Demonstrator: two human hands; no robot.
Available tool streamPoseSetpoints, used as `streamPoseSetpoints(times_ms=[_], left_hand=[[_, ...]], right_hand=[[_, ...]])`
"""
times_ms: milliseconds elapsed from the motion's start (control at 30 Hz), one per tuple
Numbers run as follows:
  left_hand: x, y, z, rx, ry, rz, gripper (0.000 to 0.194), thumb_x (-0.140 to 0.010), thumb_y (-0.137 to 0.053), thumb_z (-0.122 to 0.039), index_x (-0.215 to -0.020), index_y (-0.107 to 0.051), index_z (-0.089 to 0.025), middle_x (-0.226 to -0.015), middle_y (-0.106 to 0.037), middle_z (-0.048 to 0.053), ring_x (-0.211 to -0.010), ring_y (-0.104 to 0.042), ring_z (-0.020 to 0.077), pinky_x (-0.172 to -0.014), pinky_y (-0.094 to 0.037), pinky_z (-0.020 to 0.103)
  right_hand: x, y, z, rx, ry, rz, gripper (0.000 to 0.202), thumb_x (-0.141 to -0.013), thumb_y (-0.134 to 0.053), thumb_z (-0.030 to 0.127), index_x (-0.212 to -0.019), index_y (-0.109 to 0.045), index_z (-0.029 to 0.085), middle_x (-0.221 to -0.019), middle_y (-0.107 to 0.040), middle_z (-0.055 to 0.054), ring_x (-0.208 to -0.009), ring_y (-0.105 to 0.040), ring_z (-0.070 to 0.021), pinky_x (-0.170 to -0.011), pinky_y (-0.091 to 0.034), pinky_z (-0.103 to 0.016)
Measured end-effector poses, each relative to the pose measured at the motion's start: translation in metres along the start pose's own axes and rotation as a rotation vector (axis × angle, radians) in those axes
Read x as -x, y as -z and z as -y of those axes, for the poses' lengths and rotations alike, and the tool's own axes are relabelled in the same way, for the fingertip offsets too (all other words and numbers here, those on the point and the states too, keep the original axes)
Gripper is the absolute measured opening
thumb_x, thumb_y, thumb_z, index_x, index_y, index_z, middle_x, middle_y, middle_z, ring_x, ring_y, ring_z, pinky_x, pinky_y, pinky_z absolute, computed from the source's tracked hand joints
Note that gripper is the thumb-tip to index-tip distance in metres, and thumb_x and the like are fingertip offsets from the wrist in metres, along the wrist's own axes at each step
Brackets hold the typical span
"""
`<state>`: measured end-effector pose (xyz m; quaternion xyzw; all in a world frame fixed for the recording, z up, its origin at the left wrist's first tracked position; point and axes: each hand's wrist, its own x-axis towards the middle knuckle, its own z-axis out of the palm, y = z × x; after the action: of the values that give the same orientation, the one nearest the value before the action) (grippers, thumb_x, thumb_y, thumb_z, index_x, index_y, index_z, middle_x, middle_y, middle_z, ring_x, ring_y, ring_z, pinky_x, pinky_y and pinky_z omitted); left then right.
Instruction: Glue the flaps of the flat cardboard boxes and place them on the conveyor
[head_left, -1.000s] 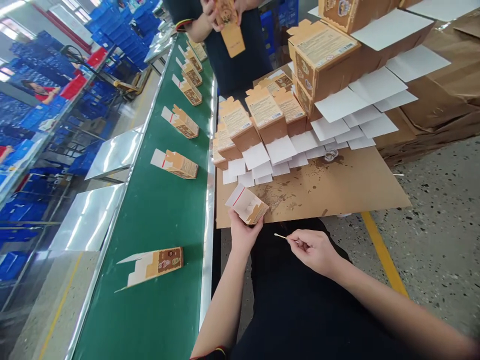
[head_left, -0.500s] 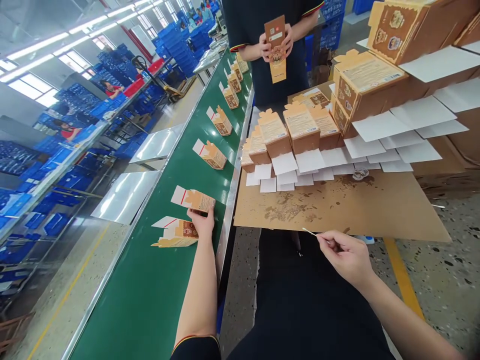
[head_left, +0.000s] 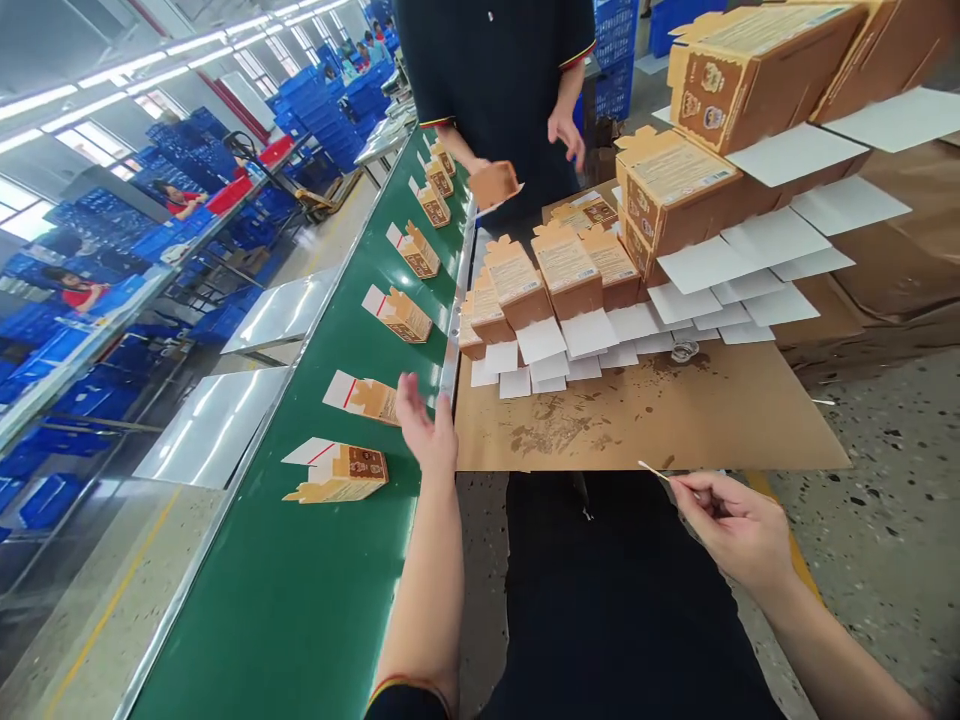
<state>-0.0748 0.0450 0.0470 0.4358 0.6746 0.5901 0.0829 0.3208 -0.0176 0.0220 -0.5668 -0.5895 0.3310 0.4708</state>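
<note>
My left hand [head_left: 429, 425] is raised at the right side of the green belt [head_left: 300, 570], fingers apart and holding nothing. Just left of it lies an open-flapped carton [head_left: 373, 400] on the belt, its end near my fingers. A second open carton [head_left: 352, 472] lies nearer to me. My right hand [head_left: 739, 525] pinches a thin white-tipped swab [head_left: 654, 470] in front of the cardboard sheet's front edge. Stacked brown cartons [head_left: 566, 265] with white flaps stand on the cardboard sheet [head_left: 720, 410].
Across the cardboard stands a person in dark clothes [head_left: 495, 90], one hand holding a brown carton [head_left: 495, 186]. More cartons [head_left: 401, 315] sit farther up the belt. Metal tables [head_left: 214, 425] and blue crates [head_left: 315, 110] are at the left. A clear tape-like ring [head_left: 684, 351] lies by the stack.
My left hand has let go of the carton on the belt and moved right, fingers opening. The person opposite has tilted and lowered the carton, taking one hand off it. The view has shifted.
</note>
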Motion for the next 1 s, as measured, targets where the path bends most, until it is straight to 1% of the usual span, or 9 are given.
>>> streamPoseSetpoints(times_ms=[100,200,367,500,667,733,833,933,1000], left_hand=[[-0.054,-0.055,-0.038,0.074,-0.045,0.184,0.071,-0.111,-0.062,-0.062,-0.172,-0.049,-0.028,-0.176,-0.052,0.017,-0.169,-0.044,0.0355,-0.140,-0.033,0.056],[-0.092,-0.100,-0.067,-0.169,-0.317,0.360,0.091,-0.097,-0.084,-0.060,-0.175,-0.047,-0.032,-0.182,-0.044,0.016,-0.175,-0.028,0.0449,-0.141,-0.018,0.071],[-0.085,-0.125,-0.086,-0.468,-0.425,0.454,0.069,-0.096,-0.086,-0.040,-0.162,-0.067,-0.041,-0.177,-0.045,0.017,-0.165,-0.034,0.0543,-0.132,-0.023,0.083],[-0.064,-0.107,-0.091,-0.515,-0.465,0.400,0.058,-0.104,-0.073,-0.032,-0.161,-0.069,-0.043,-0.166,-0.054,0.017,-0.153,-0.048,0.0483,-0.127,-0.038,0.077],[-0.015,-0.051,-0.091,-0.280,-0.417,0.453,0.055,-0.110,-0.064,-0.032,-0.164,-0.067,-0.040,-0.164,-0.059,0.014,-0.152,-0.057,0.0391,-0.130,-0.046,0.065],[0.016,-0.026,-0.082,-0.035,-0.266,0.458,0.057,-0.109,-0.068,-0.036,-0.165,-0.064,-0.038,-0.167,-0.060,0.012,-0.155,-0.058,0.0352,-0.131,-0.048,0.055],[0.065,-0.002,-0.060,0.399,0.141,0.412,0.068,-0.101,-0.082,-0.049,-0.165,-0.062,-0.038,-0.169,-0.062,0.010,-0.148,-0.066,0.0324,-0.122,-0.058,0.045],[0.102,0.005,-0.042,0.707,0.549,0.352,0.066,-0.101,-0.078,-0.065,-0.161,-0.063,-0.044,-0.167,-0.066,0.009,-0.133,-0.075,0.0301,-0.109,-0.065,0.047],[0.117,0.005,-0.037,0.792,0.688,0.328,0.062,-0.101,-0.078,-0.064,-0.159,-0.061,-0.049,-0.165,-0.068,0.007,-0.123,-0.079,0.0275,-0.103,-0.066,0.049]], right_hand=[[-0.008,-0.002,0.005,-0.030,0.086,0.014,0.027,-0.094,-0.076,0.039,-0.073,-0.080,0.022,-0.056,-0.059,0.000,-0.045,-0.054,-0.0144,-0.045,-0.045,-0.026],[-0.018,-0.002,0.013,-0.031,0.157,-0.033,0.022,-0.092,-0.077,0.033,-0.073,-0.080,0.022,-0.056,-0.060,0.000,-0.046,-0.054,-0.0138,-0.046,-0.046,-0.025],[-0.027,0.013,0.020,-0.047,0.167,-0.163,0.014,-0.090,-0.081,0.029,-0.077,-0.083,0.024,-0.058,-0.064,0.000,-0.046,-0.056,-0.0143,-0.045,-0.047,-0.025],[-0.032,0.027,0.023,-0.016,0.196,-0.211,0.012,-0.089,-0.081,0.028,-0.077,-0.083,0.025,-0.058,-0.064,0.000,-0.046,-0.055,-0.0145,-0.044,-0.046,-0.026],[-0.050,0.038,0.022,0.051,0.251,-0.280,0.014,-0.087,-0.081,0.030,-0.074,-0.081,0.025,-0.057,-0.063,0.001,-0.047,-0.055,-0.0149,-0.045,-0.046,-0.028],[-0.064,0.042,0.019,0.126,0.243,-0.314,0.017,-0.087,-0.078,0.034,-0.074,-0.080,0.023,-0.057,-0.060,0.001,-0.050,-0.054,-0.0147,-0.048,-0.046,-0.028],[-0.093,0.045,0.015,0.286,0.193,-0.292,0.022,-0.086,-0.070,0.037,-0.073,-0.076,0.021,-0.059,-0.057,0.001,-0.053,-0.052,-0.0132,-0.056,-0.045,-0.027],[-0.129,0.047,0.015,0.462,0.117,-0.181,0.017,-0.085,-0.065,0.031,-0.073,-0.071,0.020,-0.061,-0.059,0.000,-0.056,-0.051,-0.0130,-0.064,-0.044,-0.027],[-0.153,0.045,0.015,0.572,0.086,-0.072,0.014,-0.085,-0.065,0.025,-0.073,-0.068,0.020,-0.062,-0.063,-0.001,-0.060,-0.054,-0.0144,-0.068,-0.042,-0.027]])
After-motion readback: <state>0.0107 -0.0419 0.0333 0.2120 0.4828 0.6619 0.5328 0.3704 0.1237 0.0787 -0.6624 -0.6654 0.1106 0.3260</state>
